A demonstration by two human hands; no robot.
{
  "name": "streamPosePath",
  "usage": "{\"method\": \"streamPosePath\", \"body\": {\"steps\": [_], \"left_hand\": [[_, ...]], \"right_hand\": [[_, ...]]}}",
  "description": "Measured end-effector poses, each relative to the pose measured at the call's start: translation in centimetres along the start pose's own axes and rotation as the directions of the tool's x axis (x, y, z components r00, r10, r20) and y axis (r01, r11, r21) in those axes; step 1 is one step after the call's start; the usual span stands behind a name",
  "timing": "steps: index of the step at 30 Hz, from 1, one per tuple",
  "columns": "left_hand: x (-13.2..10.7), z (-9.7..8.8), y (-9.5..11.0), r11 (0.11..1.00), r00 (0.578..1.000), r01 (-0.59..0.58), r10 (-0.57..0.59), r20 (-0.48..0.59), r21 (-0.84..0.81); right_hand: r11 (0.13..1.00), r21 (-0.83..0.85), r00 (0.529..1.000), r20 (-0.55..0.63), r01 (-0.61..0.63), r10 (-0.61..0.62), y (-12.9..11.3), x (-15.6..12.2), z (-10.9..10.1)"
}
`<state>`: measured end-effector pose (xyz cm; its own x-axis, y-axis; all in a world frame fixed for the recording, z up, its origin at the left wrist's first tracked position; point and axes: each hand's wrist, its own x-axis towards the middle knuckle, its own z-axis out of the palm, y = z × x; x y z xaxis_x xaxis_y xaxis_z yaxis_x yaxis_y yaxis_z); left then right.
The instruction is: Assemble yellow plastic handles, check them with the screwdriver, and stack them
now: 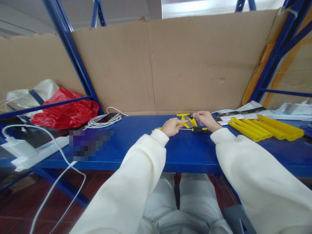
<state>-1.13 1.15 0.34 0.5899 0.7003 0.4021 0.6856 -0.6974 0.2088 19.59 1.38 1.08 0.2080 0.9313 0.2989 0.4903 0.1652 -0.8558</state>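
Observation:
My left hand (pixel 172 126) is closed on a small yellow part with a grey metal plate (pixel 188 123), held low over the blue shelf. My right hand (pixel 205 119) is just right of it, its fingertips pinched together. Something small and shiny seems to show at those fingertips, too small to name. More yellow pieces (pixel 194 122) show between the two hands, partly covered. Below them lies a screwdriver (pixel 200 130) with a black and yellow handle, its shaft pointing left toward my left hand.
Several yellow tubes (pixel 265 128) lie on the blue shelf (pixel 136 152) at right, before plastic packaging (pixel 253 109). Coiled white cable (pixel 103 121), a red plastic bag (pixel 65 109) and a power strip (pixel 48 151) are at left. Cardboard (pixel 190 65) stands behind, between blue posts.

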Motion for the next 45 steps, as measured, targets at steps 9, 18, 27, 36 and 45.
{"method": "streamPosePath", "body": {"steps": [9,18,27,36,45], "left_hand": [[0.1,0.0,-0.7,0.998,0.998,0.059,-0.059,0.010,-0.006],[0.1,0.0,-0.5,0.997,0.998,0.059,-0.058,0.034,-0.039],[0.2,0.2,-0.6,0.995,0.997,0.066,-0.063,0.036,-0.071],[0.1,0.1,-0.7,0.994,0.998,0.058,-0.057,0.014,-0.089],[0.2,0.5,-0.8,0.994,0.999,0.048,-0.049,-0.003,-0.094]], "right_hand": [[0.673,-0.733,0.983,0.175,0.096,0.051,2.0,1.7,-1.4],[0.628,-0.775,0.968,0.209,0.076,0.141,1.4,2.6,0.1],[0.630,-0.773,0.978,0.068,-0.073,0.197,1.6,3.9,0.8],[0.629,-0.773,0.974,0.069,-0.083,0.215,1.8,3.9,0.4],[0.663,-0.741,0.976,0.055,-0.103,0.213,1.8,3.4,0.4]]}}
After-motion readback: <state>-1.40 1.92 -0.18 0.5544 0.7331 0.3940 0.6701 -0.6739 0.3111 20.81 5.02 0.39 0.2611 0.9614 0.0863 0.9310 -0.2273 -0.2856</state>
